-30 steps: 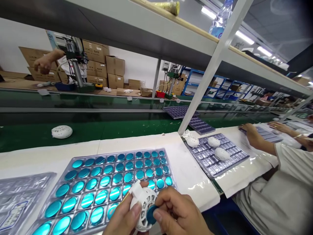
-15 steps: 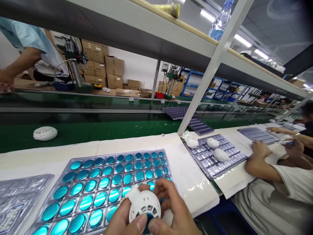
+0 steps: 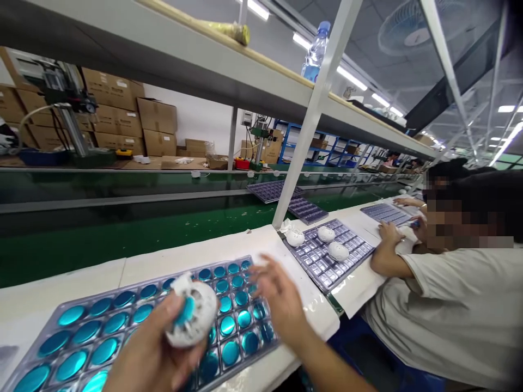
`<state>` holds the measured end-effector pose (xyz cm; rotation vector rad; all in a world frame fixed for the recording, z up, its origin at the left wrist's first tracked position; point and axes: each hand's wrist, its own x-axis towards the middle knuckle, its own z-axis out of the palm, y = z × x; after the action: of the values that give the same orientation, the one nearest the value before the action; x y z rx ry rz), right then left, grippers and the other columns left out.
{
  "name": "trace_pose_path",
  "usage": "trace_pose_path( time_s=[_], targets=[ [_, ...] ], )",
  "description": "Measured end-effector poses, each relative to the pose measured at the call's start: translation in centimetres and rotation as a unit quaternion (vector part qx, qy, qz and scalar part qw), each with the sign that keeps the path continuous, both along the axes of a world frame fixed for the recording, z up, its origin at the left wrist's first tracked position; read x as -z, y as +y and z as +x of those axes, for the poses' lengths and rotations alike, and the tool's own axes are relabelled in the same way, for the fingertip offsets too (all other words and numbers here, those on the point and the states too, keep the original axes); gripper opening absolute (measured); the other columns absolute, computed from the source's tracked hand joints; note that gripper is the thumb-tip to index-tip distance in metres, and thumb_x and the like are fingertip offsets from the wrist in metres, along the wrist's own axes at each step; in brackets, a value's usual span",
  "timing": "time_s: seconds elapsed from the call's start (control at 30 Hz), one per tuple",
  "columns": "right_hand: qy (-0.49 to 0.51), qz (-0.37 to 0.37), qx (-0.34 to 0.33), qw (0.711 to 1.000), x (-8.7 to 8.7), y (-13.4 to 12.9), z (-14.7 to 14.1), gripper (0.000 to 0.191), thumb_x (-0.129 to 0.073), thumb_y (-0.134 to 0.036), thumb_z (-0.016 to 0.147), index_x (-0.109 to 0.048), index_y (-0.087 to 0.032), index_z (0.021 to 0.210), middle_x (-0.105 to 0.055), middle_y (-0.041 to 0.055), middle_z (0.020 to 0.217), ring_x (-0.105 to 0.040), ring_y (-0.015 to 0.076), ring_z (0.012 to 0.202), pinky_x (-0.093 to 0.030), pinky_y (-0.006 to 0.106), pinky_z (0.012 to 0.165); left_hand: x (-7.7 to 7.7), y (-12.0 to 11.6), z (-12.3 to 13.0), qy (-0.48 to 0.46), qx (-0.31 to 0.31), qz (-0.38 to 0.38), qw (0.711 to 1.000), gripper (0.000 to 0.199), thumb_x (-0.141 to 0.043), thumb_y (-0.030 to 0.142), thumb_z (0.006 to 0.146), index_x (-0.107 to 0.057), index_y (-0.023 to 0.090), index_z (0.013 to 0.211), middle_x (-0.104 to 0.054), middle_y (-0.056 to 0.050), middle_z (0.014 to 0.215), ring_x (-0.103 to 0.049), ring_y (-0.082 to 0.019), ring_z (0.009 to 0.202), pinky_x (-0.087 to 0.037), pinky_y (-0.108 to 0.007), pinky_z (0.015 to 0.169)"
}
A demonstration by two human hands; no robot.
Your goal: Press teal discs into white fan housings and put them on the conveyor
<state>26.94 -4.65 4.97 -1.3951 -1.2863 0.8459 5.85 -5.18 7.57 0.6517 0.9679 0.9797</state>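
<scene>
My left hand (image 3: 157, 337) is closed around a white round vented plastic housing (image 3: 200, 313), held tilted above the tray. A shiny blue disc (image 3: 187, 311) shows in the middle of the housing, beside my thumb. My right hand (image 3: 281, 299) is raised over the right end of the tray, apart from the housing. Its fingers are spread and somewhat blurred, with nothing seen in them. Beneath both hands lies a clear plastic tray (image 3: 67, 298), its pockets filled with rows of shiny blue discs (image 3: 71, 315). My left forearm and the housing hide part of it.
To the right, another clear tray (image 3: 327, 277) carries three white housings (image 3: 338, 251). A co-worker (image 3: 445, 305) sits beyond it with arms over the bench. A slanted shelf post (image 3: 302, 141) rises at the bench's back edge. Behind runs a green conveyor belt (image 3: 102, 242).
My right hand has let go of the housing and moved up and away. My left hand has shifted left with the housing, turning it. The view has swung right.
</scene>
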Motion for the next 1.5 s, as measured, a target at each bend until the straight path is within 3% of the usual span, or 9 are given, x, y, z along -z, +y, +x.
trace_pose_path(
  time_s=[0.07, 0.13, 0.43, 0.6, 0.77, 0.87, 1.03, 1.23, 1.5],
  targets=[
    [-0.159, -0.027, 0.192, 0.968, -0.8, 3.7, 4.4, 0.066, -0.045, -0.057, 0.092, -0.040, -0.015, 0.143, -0.055, 0.0190, 0.133, -0.058, 0.0301, 0.116, -0.050, 0.040, 0.092, -1.1, 3.4, -2.0, 0.064, -0.064, 0.070, 0.993, 0.046, -0.062, 0.056, 0.081, -0.057, 0.021, 0.111, -0.068, -0.004, 0.075, -0.054, -0.014, 0.049, -0.047, -0.025, 0.043],
    [-0.195, -0.047, 0.254, 0.946, -1.2, 7.1, 8.2, 0.076, -0.054, -0.045, 0.088, -0.030, -0.004, 0.147, -0.039, 0.0287, 0.147, -0.038, 0.0386, 0.137, -0.034, 0.049, 0.109, -1.8, 6.8, -3.8, 0.174, -0.086, 0.145, 0.970, 0.038, -0.056, 0.049, 0.087, -0.056, 0.019, 0.111, -0.067, -0.006, 0.095, -0.058, -0.013, 0.060, -0.047, -0.024, 0.047],
    [-0.249, -0.143, 0.224, 0.931, -0.4, 11.9, 11.8, 0.093, -0.063, -0.039, 0.079, -0.020, 0.001, 0.151, -0.058, 0.0330, 0.128, -0.055, 0.0460, 0.121, -0.039, 0.056, 0.100, -2.0, 15.6, -10.2, 0.438, -0.193, 0.140, 0.867, 0.041, -0.064, 0.033, 0.091, -0.056, 0.019, 0.129, -0.054, -0.012, 0.137, -0.057, -0.030, 0.118, -0.050, -0.053, 0.095],
    [-0.256, -0.063, 0.168, 0.950, -2.4, 8.0, 8.2, 0.092, -0.067, -0.047, 0.078, -0.021, -0.019, 0.154, -0.061, 0.0173, 0.128, -0.063, 0.0352, 0.110, -0.047, 0.046, 0.095, -1.7, 12.4, -5.7, 0.323, -0.072, 0.148, 0.932, 0.042, -0.064, 0.032, 0.091, -0.056, 0.019, 0.130, -0.054, -0.011, 0.139, -0.057, -0.030, 0.119, -0.049, -0.054, 0.098],
    [-0.108, 0.066, -0.075, 0.989, -3.9, 3.2, -0.3, 0.108, -0.078, -0.033, 0.070, -0.014, -0.028, 0.156, -0.061, 0.0099, 0.125, -0.066, 0.0266, 0.103, -0.053, 0.040, 0.087, -1.9, 4.9, 1.9, 0.072, 0.095, 0.094, 0.988, 0.043, -0.045, 0.046, 0.097, -0.061, 0.015, 0.121, -0.070, -0.015, 0.114, -0.070, -0.027, 0.088, -0.058, -0.047, 0.081],
    [-0.126, 0.091, -0.146, 0.977, -3.7, 2.7, -2.2, 0.105, -0.078, -0.031, 0.072, -0.015, -0.029, 0.155, -0.058, 0.0072, 0.129, -0.060, 0.0238, 0.113, -0.049, 0.036, 0.095, -1.6, 2.3, 3.3, -0.016, 0.043, 0.066, 0.997, 0.036, -0.042, 0.041, 0.098, -0.058, 0.019, 0.121, -0.068, -0.011, 0.112, -0.068, -0.021, 0.087, -0.057, -0.034, 0.073],
    [-0.282, 0.015, -0.069, 0.957, -1.7, 6.2, -0.4, 0.023, -0.046, -0.025, 0.095, -0.066, -0.018, 0.106, -0.066, 0.0081, 0.101, -0.063, 0.0206, 0.092, -0.048, 0.031, 0.083, 0.0, 1.7, 1.2, -0.052, -0.065, 0.022, 0.996, 0.032, -0.049, 0.041, 0.096, -0.057, 0.017, 0.115, -0.066, -0.007, 0.084, -0.061, -0.019, 0.065, -0.050, -0.028, 0.051],
    [-0.358, -0.074, -0.079, 0.927, 1.1, 9.7, -1.9, 0.005, -0.065, -0.019, 0.080, -0.064, -0.015, 0.079, -0.066, 0.0146, 0.090, -0.063, 0.0311, 0.090, -0.043, 0.037, 0.076, 1.7, 0.8, -0.2, -0.058, -0.116, -0.014, 0.991, 0.044, -0.059, 0.049, 0.089, -0.057, 0.017, 0.119, -0.065, -0.006, 0.076, -0.057, -0.019, 0.060, -0.050, -0.031, 0.051],
    [-0.173, -0.062, -0.234, 0.955, -3.7, 3.8, -2.6, 0.009, -0.049, -0.031, 0.094, -0.047, -0.023, 0.090, -0.052, -0.0053, 0.069, -0.051, 0.0133, 0.062, -0.040, 0.022, 0.056, 0.9, -1.1, -0.1, -0.038, -0.129, 0.002, 0.991, 0.063, -0.068, 0.058, 0.081, -0.052, 0.021, 0.130, -0.066, -0.004, 0.083, -0.055, -0.017, 0.061, -0.048, -0.029, 0.054]
  ],
)
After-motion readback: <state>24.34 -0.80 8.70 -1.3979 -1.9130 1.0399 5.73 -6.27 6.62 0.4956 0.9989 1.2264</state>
